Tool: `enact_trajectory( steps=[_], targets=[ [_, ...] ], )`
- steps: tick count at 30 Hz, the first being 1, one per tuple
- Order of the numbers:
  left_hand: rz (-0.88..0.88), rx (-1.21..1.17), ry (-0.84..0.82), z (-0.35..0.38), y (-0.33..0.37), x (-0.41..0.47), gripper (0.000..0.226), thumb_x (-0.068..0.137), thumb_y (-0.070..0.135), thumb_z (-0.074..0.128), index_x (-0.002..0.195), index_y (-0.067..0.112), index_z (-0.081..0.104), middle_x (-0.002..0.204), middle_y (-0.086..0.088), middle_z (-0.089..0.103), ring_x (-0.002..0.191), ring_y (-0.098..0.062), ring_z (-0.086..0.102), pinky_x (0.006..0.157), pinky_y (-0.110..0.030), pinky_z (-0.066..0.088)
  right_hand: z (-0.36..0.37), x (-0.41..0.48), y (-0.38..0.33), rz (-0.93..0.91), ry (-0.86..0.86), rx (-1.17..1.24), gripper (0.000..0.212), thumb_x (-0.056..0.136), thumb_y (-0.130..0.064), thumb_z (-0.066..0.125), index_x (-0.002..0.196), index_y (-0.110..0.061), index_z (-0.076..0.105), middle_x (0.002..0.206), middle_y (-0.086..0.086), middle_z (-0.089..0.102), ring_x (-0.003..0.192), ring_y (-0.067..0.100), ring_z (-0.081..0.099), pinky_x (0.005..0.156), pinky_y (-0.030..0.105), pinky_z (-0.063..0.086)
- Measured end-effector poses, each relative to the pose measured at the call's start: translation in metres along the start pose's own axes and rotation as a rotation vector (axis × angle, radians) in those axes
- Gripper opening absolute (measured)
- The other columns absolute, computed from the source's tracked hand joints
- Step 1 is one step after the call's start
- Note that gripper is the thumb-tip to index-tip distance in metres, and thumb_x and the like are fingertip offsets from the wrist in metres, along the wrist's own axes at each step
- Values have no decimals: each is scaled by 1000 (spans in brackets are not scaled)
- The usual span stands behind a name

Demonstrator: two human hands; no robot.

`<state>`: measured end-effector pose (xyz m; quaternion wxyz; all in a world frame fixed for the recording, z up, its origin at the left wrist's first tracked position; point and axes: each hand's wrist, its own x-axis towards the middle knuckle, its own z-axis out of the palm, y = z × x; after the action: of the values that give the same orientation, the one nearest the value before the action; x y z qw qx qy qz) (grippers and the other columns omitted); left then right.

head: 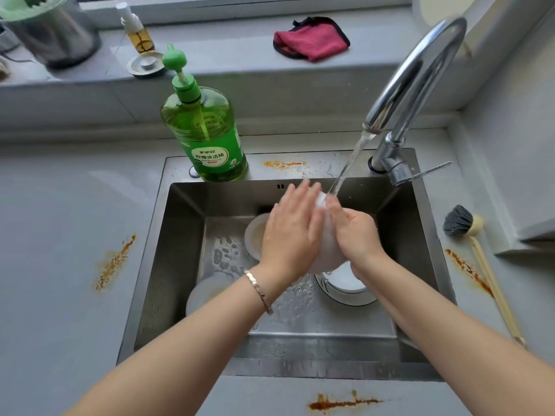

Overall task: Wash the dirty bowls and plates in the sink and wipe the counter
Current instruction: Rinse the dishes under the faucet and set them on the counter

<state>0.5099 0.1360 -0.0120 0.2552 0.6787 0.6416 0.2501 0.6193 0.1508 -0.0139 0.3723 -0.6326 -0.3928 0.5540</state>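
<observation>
Counter (60,295): grey, orange-brown stain (342,403) at near edge; further smears at left and right.
Sink (168,265): steel basin, wet floor. Dirty plate (207,291) lies near-left under the left forearm; white bowl (345,280) near-right; a second soiled dish (255,238) behind the left hand.
Left hand (289,235): fingers extended, palm flat against a held white dish (326,250).
Right hand (356,232): curled around the same dish's other side. Dish tilted, over the sink middle.
Water stream (350,163) from tap (414,79) strikes its top edge.
Detergent bottle (207,136) on back rim; brush (462,225) right; red cloth (312,40) on sill.
</observation>
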Motion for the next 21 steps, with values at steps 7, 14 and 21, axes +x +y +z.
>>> enact_trajectory(
  steps=[7, 14, 21],
  targets=[
    [170, 157, 14, 4, 13, -3, 52, 96, 31, 28, 144, 13, 33, 153, -1, 28, 144, -20, 14, 115, -36, 8, -1, 3, -8, 51, 21, 43, 46, 90, -45, 51, 68, -9, 68, 64, -2, 67, 62, 9, 61, 59, 24, 49],
    [-18, -225, -3, -6, 2, 5, 64, 93, 37, 25, 148, 11, 9, 157, 1, 2, 144, -8, -3, 113, -14, -6, -14, 13, -19, 252, 163, 232, 38, 89, -50, 51, 71, -17, 61, 72, -6, 65, 66, 10, 61, 60, 26, 51],
    [174, 44, -211, 11, -1, -31, 65, 99, 37, 29, 138, 25, -21, 146, 9, -29, 133, 1, -34, 113, -23, -16, -22, 13, -18, 354, 249, 373, 39, 87, -55, 50, 76, -19, 59, 79, 0, 65, 76, 18, 62, 85, 43, 53]
  ],
)
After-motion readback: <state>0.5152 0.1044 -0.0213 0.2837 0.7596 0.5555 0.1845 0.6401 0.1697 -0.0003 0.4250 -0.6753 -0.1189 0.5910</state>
